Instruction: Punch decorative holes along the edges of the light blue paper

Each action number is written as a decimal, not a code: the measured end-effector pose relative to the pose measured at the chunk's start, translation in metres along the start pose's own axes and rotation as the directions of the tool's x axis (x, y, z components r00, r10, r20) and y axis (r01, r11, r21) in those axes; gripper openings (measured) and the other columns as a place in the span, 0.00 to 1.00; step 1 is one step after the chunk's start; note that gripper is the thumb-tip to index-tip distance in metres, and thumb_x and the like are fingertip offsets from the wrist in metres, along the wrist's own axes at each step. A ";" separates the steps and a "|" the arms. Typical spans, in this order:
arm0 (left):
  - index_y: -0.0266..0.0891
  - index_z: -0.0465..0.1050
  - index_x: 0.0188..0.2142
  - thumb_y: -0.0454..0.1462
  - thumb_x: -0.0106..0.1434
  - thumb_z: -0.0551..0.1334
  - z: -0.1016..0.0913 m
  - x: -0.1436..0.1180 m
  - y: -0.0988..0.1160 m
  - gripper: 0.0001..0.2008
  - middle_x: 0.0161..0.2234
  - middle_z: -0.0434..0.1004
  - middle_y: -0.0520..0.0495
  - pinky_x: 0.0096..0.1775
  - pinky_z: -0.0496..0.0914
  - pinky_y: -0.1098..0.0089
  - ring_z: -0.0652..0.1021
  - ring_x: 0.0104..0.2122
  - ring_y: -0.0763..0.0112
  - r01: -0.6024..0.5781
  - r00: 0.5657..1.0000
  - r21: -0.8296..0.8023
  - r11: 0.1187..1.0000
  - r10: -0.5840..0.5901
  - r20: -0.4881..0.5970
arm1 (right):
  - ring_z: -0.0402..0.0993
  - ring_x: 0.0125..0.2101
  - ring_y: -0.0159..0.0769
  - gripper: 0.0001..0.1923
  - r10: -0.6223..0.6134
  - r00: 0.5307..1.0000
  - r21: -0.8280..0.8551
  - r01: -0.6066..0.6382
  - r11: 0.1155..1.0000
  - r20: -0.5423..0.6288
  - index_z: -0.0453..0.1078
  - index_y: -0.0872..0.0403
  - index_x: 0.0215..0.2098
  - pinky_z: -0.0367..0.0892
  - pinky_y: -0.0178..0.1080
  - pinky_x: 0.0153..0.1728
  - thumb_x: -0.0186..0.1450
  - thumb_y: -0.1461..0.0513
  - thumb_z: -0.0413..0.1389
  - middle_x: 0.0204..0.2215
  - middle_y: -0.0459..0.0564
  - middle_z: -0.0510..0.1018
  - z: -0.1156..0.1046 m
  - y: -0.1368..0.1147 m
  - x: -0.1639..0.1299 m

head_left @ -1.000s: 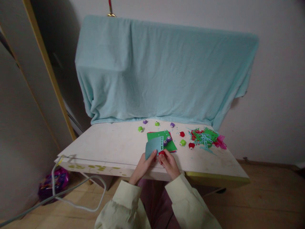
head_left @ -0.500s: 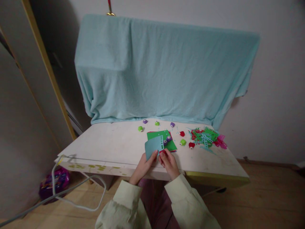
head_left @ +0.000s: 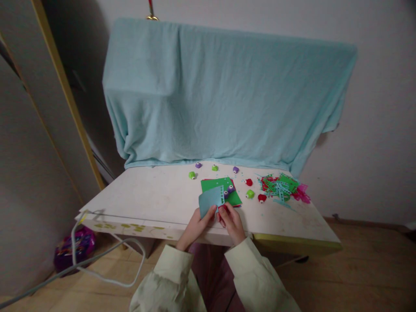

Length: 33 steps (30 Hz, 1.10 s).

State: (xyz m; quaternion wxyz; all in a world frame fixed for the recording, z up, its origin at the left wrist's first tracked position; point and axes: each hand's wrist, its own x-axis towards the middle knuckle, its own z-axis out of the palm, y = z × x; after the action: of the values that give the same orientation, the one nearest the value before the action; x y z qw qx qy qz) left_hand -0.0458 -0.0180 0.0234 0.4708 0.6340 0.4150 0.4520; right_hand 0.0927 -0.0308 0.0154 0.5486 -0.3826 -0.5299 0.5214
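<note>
Between the fingers and thumb of my left hand point(head_left: 202, 222) is a light blue sheet of paper point(head_left: 209, 200), with a row of small punched holes along its right edge. My right hand point(head_left: 231, 220) closes around a small red craft punch point(head_left: 222, 208) at the lower right corner of that sheet; most of the punch is hidden by the fingers. Under and behind the blue sheet lies a stack of green paper point(head_left: 216, 184) with red showing at its edges. Two purple punches point(head_left: 230, 189) rest on the stack, close to the blue sheet.
More small punches stand around the white table point(head_left: 146, 195): a green one point(head_left: 250, 194), a red one point(head_left: 261, 198) and several others. Punched paper scraps point(head_left: 281, 188) are heaped at the right. A blue cloth point(head_left: 227, 95) hangs behind. A pale cable point(head_left: 107, 281) loops at the left.
Both hands stay at almost the same place with the sheet and the red punch. The whole view has shifted very slightly.
</note>
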 end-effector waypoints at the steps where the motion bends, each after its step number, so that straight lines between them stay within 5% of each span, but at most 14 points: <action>1: 0.35 0.66 0.27 0.48 0.64 0.52 0.000 0.000 0.000 0.18 0.25 0.68 0.51 0.33 0.64 0.72 0.68 0.27 0.71 -0.003 1.000 -0.007 1.000 0.003 0.002 | 0.53 0.18 0.27 0.15 -0.004 1.000 -0.001 0.004 1.000 -0.003 0.59 0.52 0.30 0.48 0.33 0.19 0.64 0.50 0.51 0.21 0.42 0.64 0.000 0.000 0.000; 14: 0.36 0.66 0.30 0.48 0.63 0.53 0.005 0.000 -0.006 0.17 0.27 0.69 0.51 0.33 0.64 0.73 0.68 0.27 0.71 0.018 1.000 -0.040 0.999 -0.017 0.010 | 0.53 0.19 0.29 0.15 -0.058 0.980 -0.031 0.053 0.998 -0.189 0.59 0.53 0.24 0.50 0.33 0.22 0.64 0.54 0.53 0.17 0.39 0.57 0.009 0.000 -0.002; 23: 0.36 0.65 0.27 0.45 0.64 0.53 0.003 0.002 -0.007 0.16 0.25 0.67 0.52 0.33 0.64 0.72 0.68 0.27 0.72 0.008 0.999 -0.053 0.999 -0.006 0.040 | 0.53 0.19 0.28 0.13 -0.043 0.985 -0.016 0.041 0.999 -0.165 0.61 0.53 0.25 0.47 0.33 0.20 0.64 0.55 0.53 0.17 0.40 0.59 0.004 0.004 -0.001; 33: 0.35 0.66 0.27 0.46 0.64 0.52 -0.003 0.003 -0.005 0.18 0.26 0.70 0.51 0.36 0.64 0.72 0.69 0.28 0.71 0.041 0.997 -0.098 0.994 -0.047 -0.054 | 0.53 0.18 0.26 0.12 -0.008 1.000 0.052 0.010 0.999 -0.028 0.62 0.54 0.29 0.48 0.32 0.18 0.64 0.54 0.53 0.20 0.42 0.64 0.009 0.002 0.005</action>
State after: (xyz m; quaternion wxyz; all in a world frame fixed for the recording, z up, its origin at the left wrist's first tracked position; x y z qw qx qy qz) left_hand -0.0481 -0.0130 0.0193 0.4989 0.5883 0.4196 0.4785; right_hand 0.0833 -0.0263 0.0155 0.5682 -0.3731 -0.5101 0.5271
